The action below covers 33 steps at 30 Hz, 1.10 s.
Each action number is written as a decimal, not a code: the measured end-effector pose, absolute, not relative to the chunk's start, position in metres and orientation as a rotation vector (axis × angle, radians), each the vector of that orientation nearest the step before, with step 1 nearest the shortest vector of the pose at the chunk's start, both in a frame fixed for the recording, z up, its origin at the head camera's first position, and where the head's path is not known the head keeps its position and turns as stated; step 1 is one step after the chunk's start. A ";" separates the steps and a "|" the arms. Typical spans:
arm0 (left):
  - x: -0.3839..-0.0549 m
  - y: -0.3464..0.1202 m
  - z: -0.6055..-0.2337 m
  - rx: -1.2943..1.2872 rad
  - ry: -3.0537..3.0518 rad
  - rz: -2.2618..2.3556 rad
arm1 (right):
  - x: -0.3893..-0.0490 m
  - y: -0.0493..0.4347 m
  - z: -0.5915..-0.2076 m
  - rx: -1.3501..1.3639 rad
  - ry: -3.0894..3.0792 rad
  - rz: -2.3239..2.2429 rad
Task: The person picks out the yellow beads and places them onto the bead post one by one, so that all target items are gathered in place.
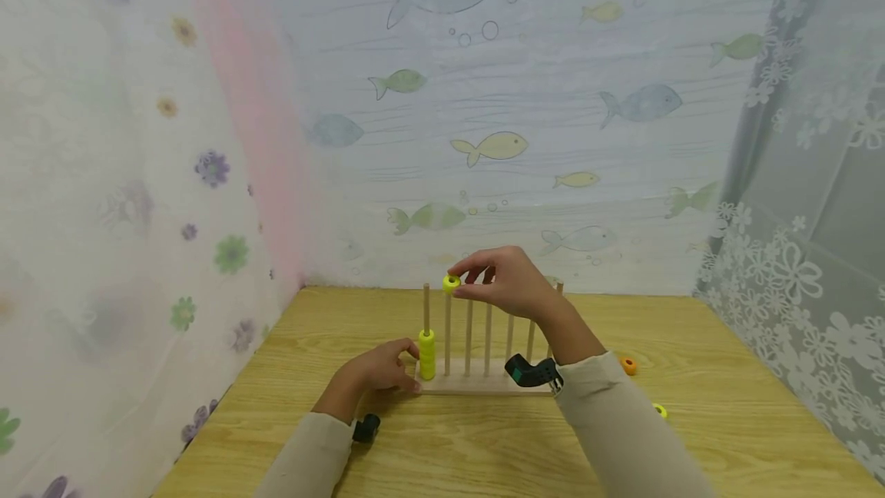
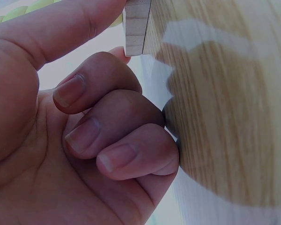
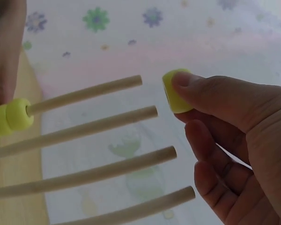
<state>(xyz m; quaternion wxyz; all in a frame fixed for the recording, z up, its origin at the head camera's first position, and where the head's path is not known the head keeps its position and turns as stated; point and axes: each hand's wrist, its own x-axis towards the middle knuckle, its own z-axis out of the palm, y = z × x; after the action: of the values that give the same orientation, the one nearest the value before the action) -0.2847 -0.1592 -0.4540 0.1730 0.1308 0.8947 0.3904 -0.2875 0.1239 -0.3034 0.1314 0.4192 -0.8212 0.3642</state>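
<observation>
A wooden peg rack with several upright rods stands on the table. Yellow ring beads are stacked on the leftmost rod, also visible in the right wrist view. My right hand pinches another yellow bead between thumb and index finger. In the head view this bead appears at the top of the second rod; the right wrist view shows it apart from the rod ends. My left hand holds the left end of the rack's base, its other fingers curled towards the palm.
On the right of the wooden table lie an orange bead and a yellow bead, the latter partly behind my right sleeve. A fish-patterned curtain hangs at the back, with flowered sheets on both sides.
</observation>
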 end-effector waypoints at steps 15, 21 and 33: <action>-0.286 -0.160 -0.454 0.379 2.553 1.079 | -0.285 0.100 -0.301 1.126 -2.456 1.122; -0.287 -0.161 -0.455 0.376 2.556 1.082 | -0.288 0.092 -0.302 1.122 -2.448 1.141; -0.289 -0.162 -0.455 0.375 2.551 1.074 | -0.290 0.082 -0.306 1.079 -2.433 1.159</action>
<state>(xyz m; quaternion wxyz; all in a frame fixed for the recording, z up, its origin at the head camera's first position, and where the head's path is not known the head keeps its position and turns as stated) -0.2891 -0.1615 -0.4554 0.1734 0.1322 0.8994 0.3789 -0.2902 0.0815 -0.3061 0.1191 0.3689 -0.8321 0.3965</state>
